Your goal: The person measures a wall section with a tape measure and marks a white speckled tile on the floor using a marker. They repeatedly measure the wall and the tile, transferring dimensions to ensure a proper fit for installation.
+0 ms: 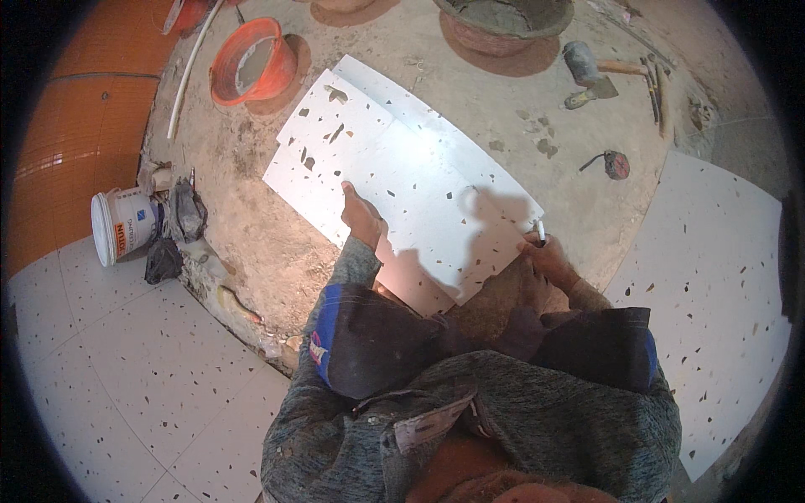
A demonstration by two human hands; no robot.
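Observation:
A white tile with dark stone-like flecks lies on the rough floor in front of me, overlapping another such tile whose edge shows along the far right side. My left hand rests on the near-left part of the tile, one finger stretched out along its face; the other fingers are partly hidden. At the tile's right corner, my right hand is closed around a small white stick with a dark part, perhaps a marker. Shadows of my arms and head fall across the tile.
An orange bucket and a mortar basin stand beyond the tile. To the right lie a mallet, a trowel and a tape measure. A white bucket stands left, near laid speckled tiles.

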